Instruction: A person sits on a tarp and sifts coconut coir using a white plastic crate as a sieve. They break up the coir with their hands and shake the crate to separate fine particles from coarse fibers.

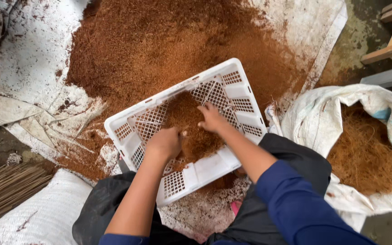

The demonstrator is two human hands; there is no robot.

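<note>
Pressing brown fibre [191, 124] in white crate [246, 106]: left hand [165, 143] fisted, right hand [212, 119] spread flat.

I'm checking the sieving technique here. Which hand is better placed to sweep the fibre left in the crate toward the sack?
Probably the right hand: it lies flat on the fibre in the crate, on the side nearer the sack. The left hand is curled at the pile's near edge, farther from the sack.

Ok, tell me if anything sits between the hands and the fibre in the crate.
Nothing visible does. Both hands are already inside the white crate: the left hand is closed on the brown fibre, and the right hand presses flat on it with fingers spread. No lid or other thing covers the fibre.
</note>
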